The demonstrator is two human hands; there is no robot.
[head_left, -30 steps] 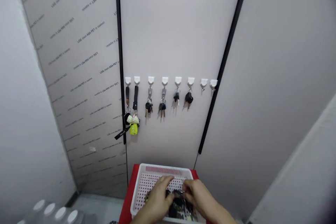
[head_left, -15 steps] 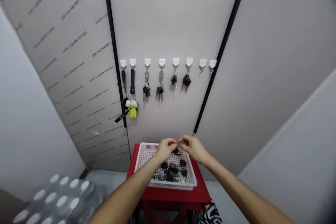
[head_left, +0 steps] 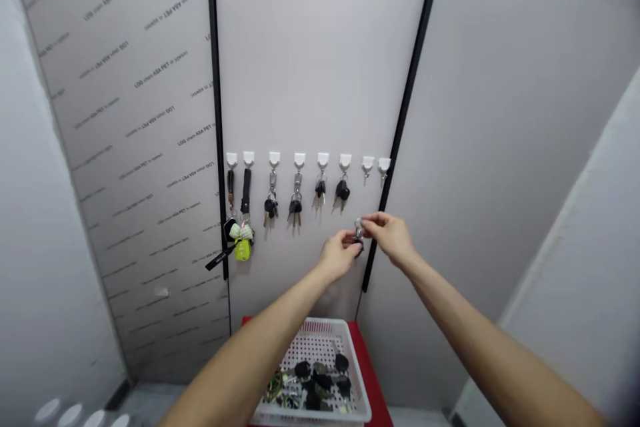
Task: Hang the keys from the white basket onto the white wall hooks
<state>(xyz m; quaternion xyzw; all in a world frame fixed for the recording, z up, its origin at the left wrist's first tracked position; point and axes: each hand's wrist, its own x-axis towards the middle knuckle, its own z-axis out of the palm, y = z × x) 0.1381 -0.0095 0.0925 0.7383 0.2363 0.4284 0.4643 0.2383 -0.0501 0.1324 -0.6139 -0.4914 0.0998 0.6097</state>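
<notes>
Both my hands are raised in front of the wall, pinching one small key set between them. My left hand grips its lower part and my right hand holds its metal ring from the right. They hover just below a row of white wall hooks. The two rightmost hooks are bare; the others carry key sets, among them one with a yellow-green tag. Below, a white perforated basket holds several more dark keys.
The basket rests on a red stool against the wall. Black vertical strips divide the wall panels. Capped bottles show at the bottom left. A pale panel slants in at the right.
My hands lifted a key set out of the basket and rose with it to just under the hooks, moving rightward. The camera tilted, so the basket now sits lower in view.
</notes>
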